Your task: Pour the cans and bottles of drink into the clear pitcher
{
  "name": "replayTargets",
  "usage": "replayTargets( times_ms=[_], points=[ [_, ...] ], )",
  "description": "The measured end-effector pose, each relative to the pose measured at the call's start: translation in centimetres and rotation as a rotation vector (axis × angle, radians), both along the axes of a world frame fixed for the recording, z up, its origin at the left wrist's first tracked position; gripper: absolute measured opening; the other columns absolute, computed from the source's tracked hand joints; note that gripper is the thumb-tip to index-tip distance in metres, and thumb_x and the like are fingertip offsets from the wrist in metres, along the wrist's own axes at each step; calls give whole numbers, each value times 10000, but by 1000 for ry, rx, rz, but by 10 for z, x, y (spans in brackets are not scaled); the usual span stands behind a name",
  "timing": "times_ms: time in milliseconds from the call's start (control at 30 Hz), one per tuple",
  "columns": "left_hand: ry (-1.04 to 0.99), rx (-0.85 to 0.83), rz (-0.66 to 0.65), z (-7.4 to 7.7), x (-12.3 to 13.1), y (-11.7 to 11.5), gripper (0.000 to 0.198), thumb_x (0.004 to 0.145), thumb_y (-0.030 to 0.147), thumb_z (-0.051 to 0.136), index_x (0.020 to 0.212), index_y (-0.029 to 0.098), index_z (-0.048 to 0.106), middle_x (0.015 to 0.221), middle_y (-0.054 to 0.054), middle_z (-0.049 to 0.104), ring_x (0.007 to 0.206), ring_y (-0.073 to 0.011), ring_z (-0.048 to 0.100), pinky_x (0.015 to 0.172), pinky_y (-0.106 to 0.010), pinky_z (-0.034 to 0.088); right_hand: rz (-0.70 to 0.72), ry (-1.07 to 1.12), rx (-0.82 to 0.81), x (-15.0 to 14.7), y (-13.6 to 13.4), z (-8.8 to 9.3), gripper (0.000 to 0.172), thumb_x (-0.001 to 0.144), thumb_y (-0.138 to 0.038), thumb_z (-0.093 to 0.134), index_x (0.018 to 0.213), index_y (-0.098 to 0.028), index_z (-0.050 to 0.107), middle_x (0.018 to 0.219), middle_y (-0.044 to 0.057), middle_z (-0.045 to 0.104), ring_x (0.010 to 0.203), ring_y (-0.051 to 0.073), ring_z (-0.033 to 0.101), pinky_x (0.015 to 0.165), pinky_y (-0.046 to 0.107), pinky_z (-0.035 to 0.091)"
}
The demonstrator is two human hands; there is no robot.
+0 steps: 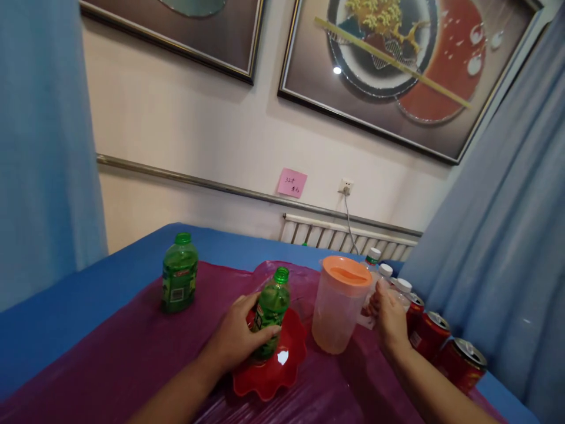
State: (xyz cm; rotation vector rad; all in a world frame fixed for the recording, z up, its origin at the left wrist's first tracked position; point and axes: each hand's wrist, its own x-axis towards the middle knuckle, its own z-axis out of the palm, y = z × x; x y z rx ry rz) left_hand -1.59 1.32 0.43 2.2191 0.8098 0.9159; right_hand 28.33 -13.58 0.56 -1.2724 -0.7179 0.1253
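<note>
My left hand (241,333) is wrapped round a green plastic bottle (272,306), uncapped and standing in a red dish with a wavy rim (293,365). On the right, my right hand (388,312) is closed at the handle side of a translucent pitcher (334,318), which has an orange lid (346,274) on top. The handle itself is mostly hidden by my fingers. Some cloudy liquid seems to show through the pitcher's wall. A second uncapped green bottle (180,274) stands apart at the left.
Several white-capped clear bottles (374,254) and red drink cans (429,331) line the right side. Purple plastic sheeting (176,347) covers part of the blue table (57,318). Behind are a radiator (318,234), a wall rail (198,184) and blue curtains (498,224).
</note>
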Motion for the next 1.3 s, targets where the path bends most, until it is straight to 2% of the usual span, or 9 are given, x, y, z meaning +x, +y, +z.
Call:
replayTargets(
  times_ms=[100, 267, 367, 433, 567, 700, 900, 1133, 1300],
  points=[
    [-23, -22, 3, -1, 1, 1, 504, 700, 434, 764, 1150, 221, 691, 1122, -72, 752, 1046, -308, 682, 922, -419, 526, -27, 118, 45, -3, -3, -7, 567, 783, -750, 641, 622, -260, 406, 535, -90, 360, 454, 113, 367, 443, 261, 365],
    [-75, -88, -7, -3, 1, 2, 530, 693, 439, 771, 1170, 226, 680, 1142, -66, 757, 1064, -303, 696, 931, -419, 545, -49, 65, -40, -2, -18, -16, 468, 884, -668, 573, 681, -248, 534, 633, -27, 508, 585, 169, 486, 559, 312, 459],
    [-99, -126, 13, -4, 1, 3, 554, 698, 480, 764, 1171, 206, 672, 1141, -84, 758, 1042, -310, 704, 920, -438, 555, -236, -67, -74, -9, -38, -21, 309, 895, -572, 612, 957, -269, 621, 940, 42, 657, 894, 261, 620, 772, 381, 533],
    [-107, -129, 40, -5, 1, 3, 556, 694, 503, 761, 1150, 196, 678, 1113, -93, 764, 1017, -316, 708, 904, -451, 560, -320, -164, -5, -22, -52, -29, 342, 895, -491, 643, 1187, -331, 565, 1239, 70, 628, 1152, 312, 588, 929, 445, 520],
    [-136, -79, 32, -8, -1, 1, 574, 667, 500, 796, 1154, 218, 684, 1146, -80, 761, 1045, -319, 698, 927, -451, 558, -186, -412, -38, -74, -65, -57, 403, 889, -393, 658, 1281, -398, 564, 1373, 84, 584, 1273, 382, 543, 990, 578, 499],
    [-124, -73, -95, -8, -1, -4, 587, 662, 509, 833, 1163, 236, 694, 1155, -70, 761, 1055, -311, 697, 942, -430, 560, 18, -575, -130, -129, -43, -75, 651, 858, -347, 683, 1464, -401, 450, 1441, 68, 587, 1332, 380, 538, 1047, 598, 494],
    [-169, -22, -240, -4, -4, -10, 716, 623, 617, 866, 1220, 257, 703, 1189, -77, 750, 1105, -322, 682, 955, -392, 560, 151, -721, -178, -164, -2, -54, 885, 768, -152, 681, 1567, -213, 305, 1513, 129, 519, 1375, 327, 506, 1123, 499, 467],
    [-194, 60, -250, -4, -7, -8, 784, 608, 683, 846, 1269, 290, 697, 1270, -89, 728, 1115, -343, 689, 968, -412, 572, 290, -614, -76, -164, 15, -19, 705, 757, -136, 706, 1413, -273, 487, 1275, 63, 671, 1150, 252, 639, 999, 404, 549],
    [-265, -73, -235, 1, -8, -15, 821, 639, 764, 763, 1321, 317, 660, 1280, -76, 730, 1124, -346, 702, 961, -413, 585, 153, -495, -45, -156, -3, -17, 629, 741, -252, 791, 1327, -251, 562, 1187, 66, 704, 1099, 268, 673, 947, 381, 574]
  ],
)
